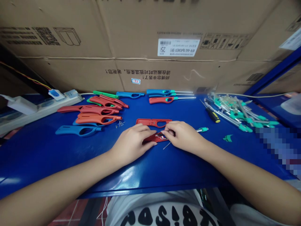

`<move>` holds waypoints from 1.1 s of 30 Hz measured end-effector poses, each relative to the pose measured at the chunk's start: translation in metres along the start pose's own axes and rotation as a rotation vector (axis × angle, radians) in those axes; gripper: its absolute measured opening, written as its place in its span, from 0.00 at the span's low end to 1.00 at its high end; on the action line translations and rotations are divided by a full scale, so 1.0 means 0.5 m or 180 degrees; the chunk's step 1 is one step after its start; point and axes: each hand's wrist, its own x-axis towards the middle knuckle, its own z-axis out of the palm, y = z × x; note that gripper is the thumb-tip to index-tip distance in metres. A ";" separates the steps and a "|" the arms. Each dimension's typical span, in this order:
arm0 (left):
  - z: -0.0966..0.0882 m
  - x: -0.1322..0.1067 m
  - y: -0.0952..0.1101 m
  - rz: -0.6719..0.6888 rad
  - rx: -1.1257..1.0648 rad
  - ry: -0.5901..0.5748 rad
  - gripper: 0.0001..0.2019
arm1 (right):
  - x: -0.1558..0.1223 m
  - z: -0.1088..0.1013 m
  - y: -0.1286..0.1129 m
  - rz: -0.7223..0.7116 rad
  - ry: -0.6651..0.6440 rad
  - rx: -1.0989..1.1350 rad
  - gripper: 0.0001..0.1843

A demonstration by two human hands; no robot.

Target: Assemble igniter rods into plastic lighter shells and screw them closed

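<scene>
My left hand (pixel 133 141) rests on the blue table (pixel 47 150), its fingers pressed onto a red lighter shell half (pixel 154 138). My right hand (pixel 182 135) pinches a small part at the middle of that same shell. A thin metal tube with a green tip (pixel 202 129) sticks out from under my right hand. Just behind my fingers a second red shell half (pixel 154 122) lies flat. A few tiny metal pins (pixel 120 124) lie left of it.
Red, blue and green shell halves (pixel 94 117) are piled at the left. Three assembled lighters (pixel 169 95) lie at the back. Several green-tipped tubes (pixel 235 111) and a screwdriver (pixel 213 115) lie at right. A power strip (pixel 35 108) sits far left, cardboard boxes (pixel 150 47) behind.
</scene>
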 end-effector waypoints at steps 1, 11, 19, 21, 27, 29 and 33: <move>0.000 0.001 0.000 -0.0002 -0.0026 0.0001 0.15 | 0.000 0.001 0.000 -0.0012 0.0003 0.0023 0.13; -0.003 0.006 0.003 -0.0096 -0.0074 -0.0032 0.12 | 0.003 0.015 -0.001 0.0092 0.0070 0.0387 0.14; -0.040 0.006 0.000 0.0046 0.0450 -0.0296 0.16 | -0.006 -0.035 0.028 -0.0312 -0.0175 0.0461 0.08; -0.047 0.006 -0.002 0.0169 0.0557 -0.0337 0.17 | -0.010 -0.050 0.037 -0.0663 -0.0372 0.0483 0.03; -0.041 0.003 -0.011 0.0415 0.0405 -0.0391 0.18 | -0.017 -0.066 0.040 -0.1087 -0.0678 0.0247 0.10; -0.036 0.003 -0.013 0.0478 0.0348 -0.0415 0.18 | -0.017 -0.062 0.037 -0.1139 -0.0667 0.0141 0.09; -0.029 0.003 -0.015 0.0511 0.0239 -0.0425 0.15 | -0.018 -0.050 0.033 -0.1217 -0.0588 -0.0236 0.07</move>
